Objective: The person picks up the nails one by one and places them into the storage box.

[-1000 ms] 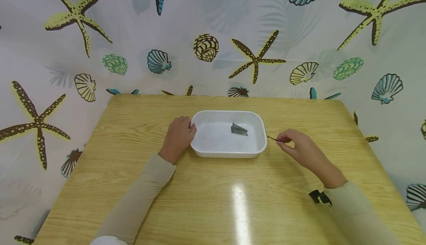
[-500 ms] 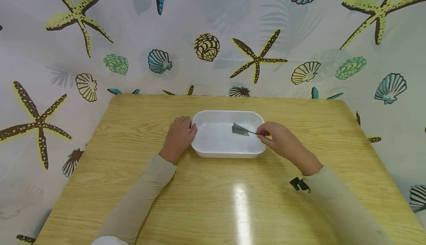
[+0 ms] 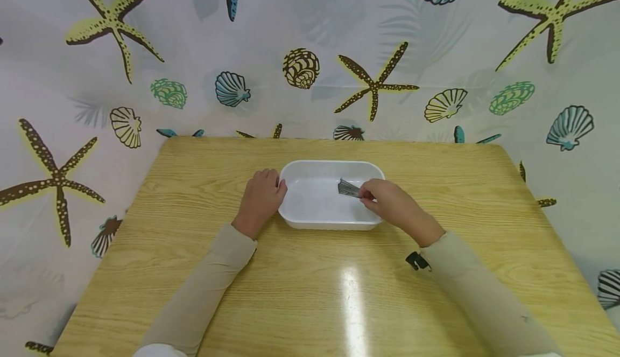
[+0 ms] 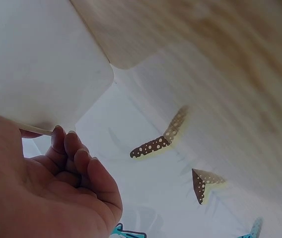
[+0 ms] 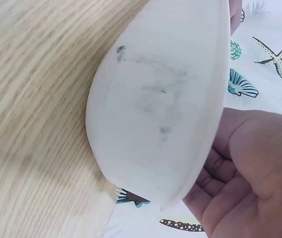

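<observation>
A white oblong plastic tub (image 3: 310, 221) stands on the table, with a row of thin dark nails (image 3: 347, 188) lying side by side on its floor, right of the middle. My left hand (image 3: 259, 198) holds the tub's left rim; in the left wrist view the fingertips (image 4: 71, 141) bend at that edge. Over the tub's right wall reaches my right hand (image 3: 394, 206), thumb and forefinger pinched at the right end of the row. The nail between them is mostly hidden by the fingers. In the right wrist view the tub's outer wall (image 5: 151, 99) covers the fingertips.
The wooden table (image 3: 300, 292) extends around the tub on every side. A cloth (image 3: 271, 104) printed with starfish and shells hangs behind it and along both sides. A small black piece (image 3: 417, 260) shows by the right sleeve.
My right hand has moved left from outside the tub to over its inside, carrying a single nail up to the row. My left hand has stayed on the rim.
</observation>
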Motion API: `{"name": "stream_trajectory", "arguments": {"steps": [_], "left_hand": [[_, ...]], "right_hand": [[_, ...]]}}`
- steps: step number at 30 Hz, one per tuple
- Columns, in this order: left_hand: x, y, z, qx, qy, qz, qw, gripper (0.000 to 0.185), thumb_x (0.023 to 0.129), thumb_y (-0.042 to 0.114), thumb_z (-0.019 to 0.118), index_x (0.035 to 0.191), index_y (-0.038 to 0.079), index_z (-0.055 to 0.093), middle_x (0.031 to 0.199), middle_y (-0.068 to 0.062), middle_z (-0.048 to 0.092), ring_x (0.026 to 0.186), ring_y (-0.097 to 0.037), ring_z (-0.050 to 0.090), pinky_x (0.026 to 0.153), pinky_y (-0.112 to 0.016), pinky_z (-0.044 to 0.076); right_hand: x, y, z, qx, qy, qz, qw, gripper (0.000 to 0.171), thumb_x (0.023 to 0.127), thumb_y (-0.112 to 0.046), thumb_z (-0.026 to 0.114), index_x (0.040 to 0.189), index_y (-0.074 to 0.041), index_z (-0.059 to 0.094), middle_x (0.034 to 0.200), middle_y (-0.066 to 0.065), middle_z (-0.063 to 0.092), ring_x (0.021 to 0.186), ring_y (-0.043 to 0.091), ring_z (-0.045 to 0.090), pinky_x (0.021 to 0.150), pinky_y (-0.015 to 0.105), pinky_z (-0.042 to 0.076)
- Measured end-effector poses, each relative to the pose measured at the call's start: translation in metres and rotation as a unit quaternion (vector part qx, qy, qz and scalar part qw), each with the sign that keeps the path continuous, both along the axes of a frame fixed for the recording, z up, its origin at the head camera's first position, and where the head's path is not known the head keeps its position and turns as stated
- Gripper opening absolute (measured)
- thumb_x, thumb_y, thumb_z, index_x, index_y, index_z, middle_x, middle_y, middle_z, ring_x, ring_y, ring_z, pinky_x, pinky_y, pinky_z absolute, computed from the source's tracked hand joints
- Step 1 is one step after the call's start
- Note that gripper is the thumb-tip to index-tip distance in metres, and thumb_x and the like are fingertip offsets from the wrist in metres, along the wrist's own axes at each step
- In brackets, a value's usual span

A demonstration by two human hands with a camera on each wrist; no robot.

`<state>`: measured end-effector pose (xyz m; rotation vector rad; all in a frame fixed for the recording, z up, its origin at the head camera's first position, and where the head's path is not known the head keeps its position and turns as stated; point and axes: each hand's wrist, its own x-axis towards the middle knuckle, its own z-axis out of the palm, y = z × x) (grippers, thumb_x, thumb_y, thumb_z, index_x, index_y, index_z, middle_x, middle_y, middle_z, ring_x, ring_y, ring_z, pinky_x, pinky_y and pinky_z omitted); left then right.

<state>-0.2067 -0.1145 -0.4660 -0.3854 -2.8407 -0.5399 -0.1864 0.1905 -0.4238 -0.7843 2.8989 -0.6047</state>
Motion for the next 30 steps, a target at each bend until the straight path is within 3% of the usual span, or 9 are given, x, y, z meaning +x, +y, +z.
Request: {"name": "stream_trajectory", "arguments": {"steps": [16, 30], "left_hand": [[0.001, -0.001, -0.001, 0.005, 0.014, -0.007, 0.9999, 0.025, 0.095, 0.025, 0.045, 0.075, 0.010, 0.045, 0.069, -0.004, 0.044, 0.065, -0.022, 0.040, 0.057, -0.032, 0.032], [0.001, 0.000, -0.001, 0.008, 0.013, -0.008, 0.9998, 0.025, 0.096, 0.024, 0.044, 0.075, 0.010, 0.045, 0.069, -0.003, 0.044, 0.065, -0.022, 0.039, 0.058, -0.033, 0.032]], "right_hand": [[-0.013, -0.018, -0.017, 0.054, -0.009, 0.006, 0.998, 0.006, 0.088, -0.009, 0.062, 0.090, -0.007, 0.067, 0.081, 0.001, 0.061, 0.073, 0.014, 0.052, 0.070, 0.032, 0.044], [-0.022, -0.024, -0.021, 0.107, 0.001, -0.019, 0.994, 0.009, 0.089, -0.010, 0.060, 0.092, -0.006, 0.068, 0.091, 0.006, 0.065, 0.083, 0.018, 0.059, 0.076, 0.035, 0.048]]}}
